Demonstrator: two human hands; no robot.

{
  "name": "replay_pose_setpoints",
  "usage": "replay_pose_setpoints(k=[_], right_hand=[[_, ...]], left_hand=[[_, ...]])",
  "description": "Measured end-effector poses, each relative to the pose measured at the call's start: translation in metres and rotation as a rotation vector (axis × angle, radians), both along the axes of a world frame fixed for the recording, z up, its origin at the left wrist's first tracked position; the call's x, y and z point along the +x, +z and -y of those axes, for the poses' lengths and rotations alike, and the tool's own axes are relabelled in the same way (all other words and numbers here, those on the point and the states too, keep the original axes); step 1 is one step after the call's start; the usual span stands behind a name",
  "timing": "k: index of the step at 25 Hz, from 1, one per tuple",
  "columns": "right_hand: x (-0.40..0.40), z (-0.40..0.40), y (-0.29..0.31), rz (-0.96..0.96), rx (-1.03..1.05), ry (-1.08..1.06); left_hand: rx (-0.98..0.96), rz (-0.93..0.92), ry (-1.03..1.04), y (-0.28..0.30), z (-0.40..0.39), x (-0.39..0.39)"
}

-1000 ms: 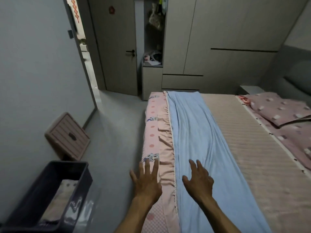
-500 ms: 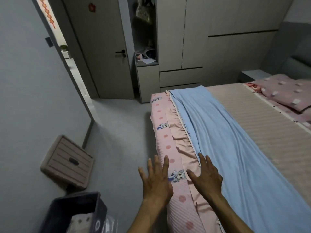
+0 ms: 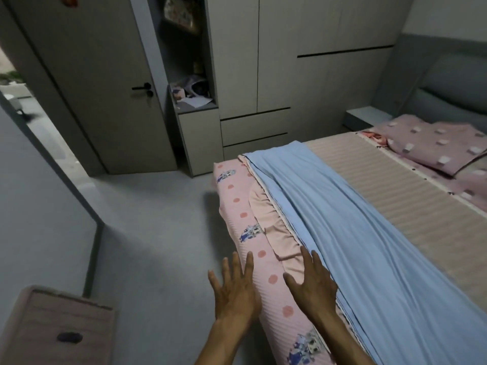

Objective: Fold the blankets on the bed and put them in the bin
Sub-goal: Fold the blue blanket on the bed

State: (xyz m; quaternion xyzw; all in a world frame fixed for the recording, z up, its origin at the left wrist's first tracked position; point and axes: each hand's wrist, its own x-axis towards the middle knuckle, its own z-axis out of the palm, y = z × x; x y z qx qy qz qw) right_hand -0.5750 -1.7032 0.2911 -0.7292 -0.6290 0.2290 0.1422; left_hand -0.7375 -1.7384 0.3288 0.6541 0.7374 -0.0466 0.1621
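Pale blue cloth, lower right of the frame: the blue blanket (image 3: 350, 241) is laid in a long narrow strip along the bed's near edge, running from the bottom right up to the frame's centre. It appears to be folded lengthwise already, which would account for the strip shape; a crosswise fold is judged the likely next step.

Bottom centre: both hands are seen palm down, fingers straight and spread, nothing gripped. The left hand (image 3: 234, 293) is held over the pink dotted sheet (image 3: 266, 285) at the mattress side (contact cannot be told). The right hand (image 3: 312, 288) is placed at the peach frilled edge (image 3: 274, 227), just beside the blue strip's border, its fingertips near or on the cloth. Both forearms are extended forward, roughly parallel. The pose is read as a reach toward the blanket's long edge.

Lower left corner: a pink slatted stool (image 3: 60, 330) is noted on the floor. The bin is not in view.

Mid right: striped beige bedding (image 3: 390, 185) beyond the strip. Upper right: a dotted mauve pillow (image 3: 432, 143). Upper left: a grey door (image 3: 105, 83), standing open.
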Motion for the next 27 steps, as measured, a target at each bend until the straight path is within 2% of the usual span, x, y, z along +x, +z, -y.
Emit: replay_pose_setpoints(k=[5,10,14,20,22,25,27], right_hand=[[-0.032,-0.106,-0.012,-0.007,-0.009,-0.186],[-0.028,-0.217,-0.05,-0.001,0.054,-0.492],[-0.042,-0.34,-0.094,-0.016,-0.045,-0.535],[-0.064,-0.458,-0.137,0.031,-0.148,-0.581],[-0.067,-0.506,-0.167,0.057,-0.187,-0.618],[-0.072,-0.567,-0.24,0.081,-0.044,-0.656],[-0.074,-0.612,-0.3,0.121,0.028,-0.65]], left_hand=[[0.038,-0.026,-0.133,-0.024,-0.154,-0.062],[0.046,-0.086,-0.376,-0.05,-0.312,-0.049],[0.014,-0.167,-0.504,-0.083,-0.441,-0.053],[-0.068,-0.226,-0.598,-0.127,-0.597,-0.068],[0.049,-0.18,-0.683,-0.168,-0.666,-0.065],[0.038,-0.131,-0.896,-0.249,-0.754,-0.058],[0.101,-0.084,-0.996,-0.312,-0.816,-0.046]])
